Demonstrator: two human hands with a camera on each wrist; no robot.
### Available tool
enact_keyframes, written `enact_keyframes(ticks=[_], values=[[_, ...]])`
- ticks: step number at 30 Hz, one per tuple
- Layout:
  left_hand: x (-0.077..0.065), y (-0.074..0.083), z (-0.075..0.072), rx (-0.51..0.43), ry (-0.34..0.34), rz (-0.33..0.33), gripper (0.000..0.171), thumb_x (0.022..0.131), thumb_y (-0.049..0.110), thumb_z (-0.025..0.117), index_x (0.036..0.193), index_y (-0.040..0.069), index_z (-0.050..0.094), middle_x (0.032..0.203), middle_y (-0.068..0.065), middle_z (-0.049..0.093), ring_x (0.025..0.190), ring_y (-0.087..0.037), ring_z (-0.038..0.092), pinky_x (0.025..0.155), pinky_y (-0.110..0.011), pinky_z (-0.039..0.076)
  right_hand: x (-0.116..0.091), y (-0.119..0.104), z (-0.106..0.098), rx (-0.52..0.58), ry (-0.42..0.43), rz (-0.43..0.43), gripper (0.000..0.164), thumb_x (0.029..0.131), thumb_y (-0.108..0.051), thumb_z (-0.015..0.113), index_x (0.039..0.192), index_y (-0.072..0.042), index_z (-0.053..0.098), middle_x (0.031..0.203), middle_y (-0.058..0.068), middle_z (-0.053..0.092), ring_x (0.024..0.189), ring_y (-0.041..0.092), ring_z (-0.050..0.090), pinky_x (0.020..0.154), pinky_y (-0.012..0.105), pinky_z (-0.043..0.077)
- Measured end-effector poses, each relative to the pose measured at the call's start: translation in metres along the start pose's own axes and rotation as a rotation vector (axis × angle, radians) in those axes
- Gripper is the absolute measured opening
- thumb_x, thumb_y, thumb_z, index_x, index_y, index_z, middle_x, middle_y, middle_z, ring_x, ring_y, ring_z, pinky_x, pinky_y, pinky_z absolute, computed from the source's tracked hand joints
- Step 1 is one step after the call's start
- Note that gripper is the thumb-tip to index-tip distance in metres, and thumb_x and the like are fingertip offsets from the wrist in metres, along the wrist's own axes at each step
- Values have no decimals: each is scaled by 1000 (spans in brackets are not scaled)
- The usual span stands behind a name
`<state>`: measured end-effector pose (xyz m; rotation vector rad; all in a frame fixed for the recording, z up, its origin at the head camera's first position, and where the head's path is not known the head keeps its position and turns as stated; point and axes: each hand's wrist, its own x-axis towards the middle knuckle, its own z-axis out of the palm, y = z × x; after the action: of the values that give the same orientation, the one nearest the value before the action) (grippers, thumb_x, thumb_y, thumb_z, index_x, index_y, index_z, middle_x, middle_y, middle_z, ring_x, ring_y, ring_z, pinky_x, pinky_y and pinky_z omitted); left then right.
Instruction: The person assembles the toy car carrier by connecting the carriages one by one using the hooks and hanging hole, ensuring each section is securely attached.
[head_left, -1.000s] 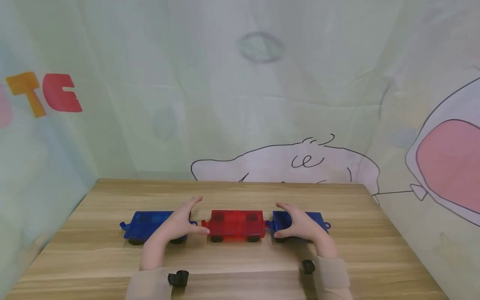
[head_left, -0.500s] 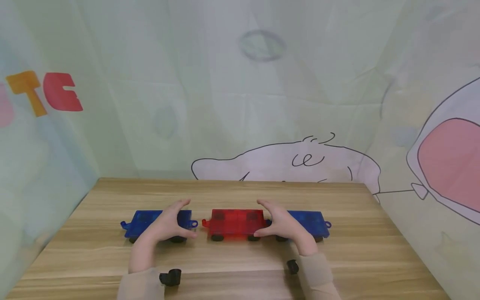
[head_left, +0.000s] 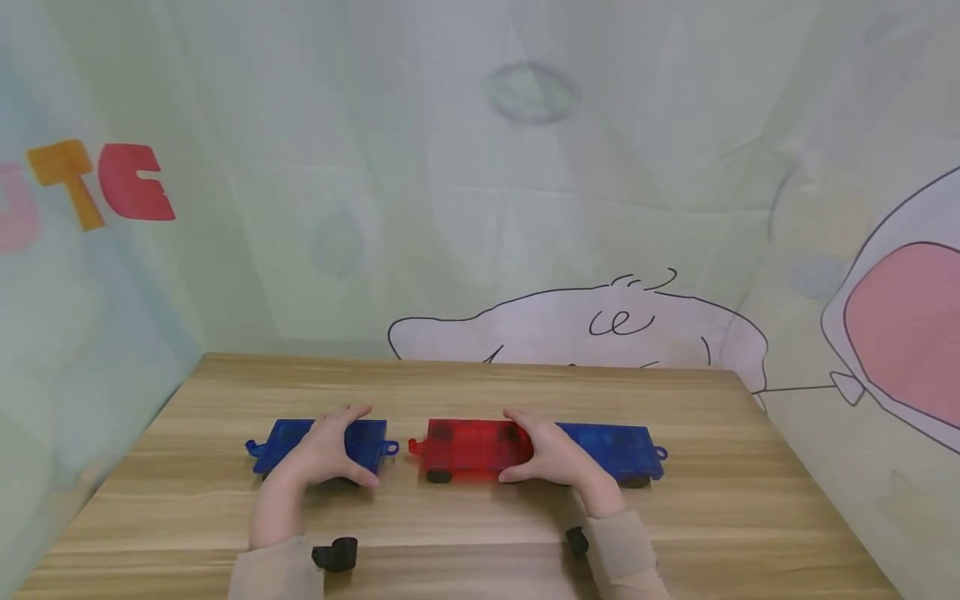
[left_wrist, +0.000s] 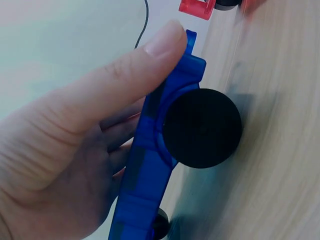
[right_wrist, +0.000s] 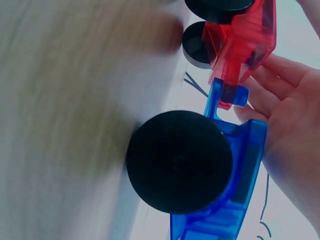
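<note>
Three flat toy train cars stand in a row on wheels: a left blue car [head_left: 285, 437], a red car [head_left: 468, 450] and a right blue car [head_left: 618, 450]. My left hand [head_left: 322, 454] grips the left blue car across its right end, thumb [left_wrist: 165, 42] along the near side, fingers behind. My right hand [head_left: 555, 454] spans the red car's right end, thumb at its near edge, fingers [right_wrist: 280, 82] at the far side. In the right wrist view, the right blue car's hook [right_wrist: 240, 95] sits in the red car's coupling. A gap separates the left blue car's ring [head_left: 390, 448] from the red hook [head_left: 414, 447].
The wooden table [head_left: 450, 533] carries the cars across its middle. Behind it hangs a pale printed cloth [head_left: 427, 208] with cartoon shapes. Small black wrist cameras [head_left: 337, 554] sit by both sleeves.
Both hands have moved left. The left hand has drawn back from the gap and closed round the left blue car. The right hand has gone from the right blue car to the red car.
</note>
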<state>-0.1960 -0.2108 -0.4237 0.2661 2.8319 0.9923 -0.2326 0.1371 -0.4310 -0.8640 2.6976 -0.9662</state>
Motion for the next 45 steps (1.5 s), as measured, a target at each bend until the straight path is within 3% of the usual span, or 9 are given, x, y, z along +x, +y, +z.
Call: enact_keyframes(ticks=[14, 20, 28, 45], values=[[0, -8, -1, -28, -21, 33, 107, 55, 17, 95, 145, -3, 39, 149, -41, 25, 134, -67, 17, 102, -77, 24, 0, 2, 0, -7, -4, 3, 88, 74, -29, 84, 145, 2, 42, 148, 20, 46, 138, 37, 42, 112, 54, 35], [-2, -8, -1, -40, -5, 57, 102, 56, 12, 94, 143, -4, 42, 146, -35, 37, 134, -58, 29, 104, -70, 32, 0, 3, 1, -9, -8, 12, 84, 76, -27, 83, 144, 3, 43, 146, 20, 48, 136, 36, 44, 112, 53, 37], [-3, -8, 1, -45, 24, 72, 95, 57, 16, 94, 138, -2, 49, 141, -30, 47, 130, -54, 38, 103, -68, 34, 0, 5, 3, -2, -14, 25, 81, 77, -26, 82, 143, 4, 45, 143, 20, 50, 133, 36, 47, 111, 53, 38], [-2, -8, 0, -99, 17, 33, 97, 60, 23, 94, 141, 1, 47, 144, -31, 43, 132, -54, 36, 103, -70, 33, 1, 6, 3, 8, -22, 42, 80, 78, -26, 81, 143, 3, 44, 143, 20, 50, 133, 35, 47, 110, 54, 39]])
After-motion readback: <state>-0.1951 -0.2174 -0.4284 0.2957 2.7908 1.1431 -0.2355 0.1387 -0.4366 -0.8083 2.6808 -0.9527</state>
